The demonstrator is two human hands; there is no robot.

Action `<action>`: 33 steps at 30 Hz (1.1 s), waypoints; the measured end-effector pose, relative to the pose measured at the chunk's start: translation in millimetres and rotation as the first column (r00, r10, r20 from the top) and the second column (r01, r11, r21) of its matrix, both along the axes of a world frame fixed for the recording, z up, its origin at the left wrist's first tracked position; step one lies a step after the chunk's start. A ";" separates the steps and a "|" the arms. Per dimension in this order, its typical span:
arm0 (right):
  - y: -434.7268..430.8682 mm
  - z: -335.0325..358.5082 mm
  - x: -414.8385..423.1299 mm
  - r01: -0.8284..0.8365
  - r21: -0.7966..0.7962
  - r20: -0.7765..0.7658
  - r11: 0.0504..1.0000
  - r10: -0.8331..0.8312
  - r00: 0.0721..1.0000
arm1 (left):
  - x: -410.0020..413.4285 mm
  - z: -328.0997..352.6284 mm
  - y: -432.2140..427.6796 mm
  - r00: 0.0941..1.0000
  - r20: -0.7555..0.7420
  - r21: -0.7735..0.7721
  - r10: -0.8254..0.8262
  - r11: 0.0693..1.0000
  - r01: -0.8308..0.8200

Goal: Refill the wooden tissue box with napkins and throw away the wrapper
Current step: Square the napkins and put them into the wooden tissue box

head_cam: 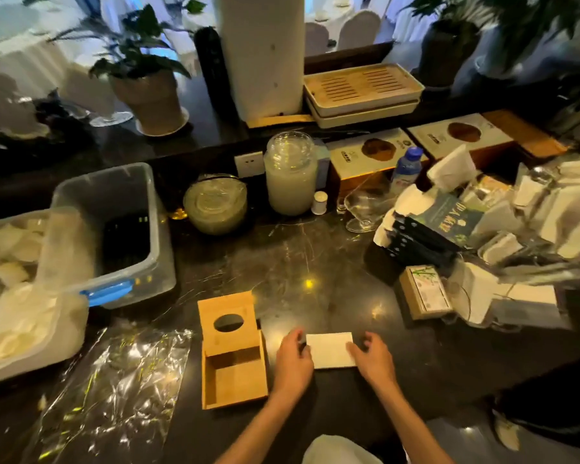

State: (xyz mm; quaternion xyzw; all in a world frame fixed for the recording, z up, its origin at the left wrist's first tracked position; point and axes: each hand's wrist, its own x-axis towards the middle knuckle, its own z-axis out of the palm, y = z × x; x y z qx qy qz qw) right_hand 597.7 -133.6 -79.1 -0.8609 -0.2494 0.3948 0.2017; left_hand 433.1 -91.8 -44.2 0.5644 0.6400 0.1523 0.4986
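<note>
In the head view, a white stack of napkins (330,349) is seen lying flat on the dark worktop (315,262), near its front edge. The stack is gripped at its left end by the left hand (293,360), with the fingers curled around it. Its right end is gripped by the right hand (370,358) in the same way. Just left of the napkins, the wooden tissue box (231,349) is set down with its lid (227,321) slid back, so the inside is shown bare. A clear plastic wrapper (114,390) is spread flat near the front left corner, beside the box.
</note>
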 end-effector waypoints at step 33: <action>-73.6 -39.5 -2.3 -0.481 0.465 0.158 0.743 0.465 0.871 | -28.6 -62.5 -41.8 0.909 0.014 0.210 -0.418 0.889 0.406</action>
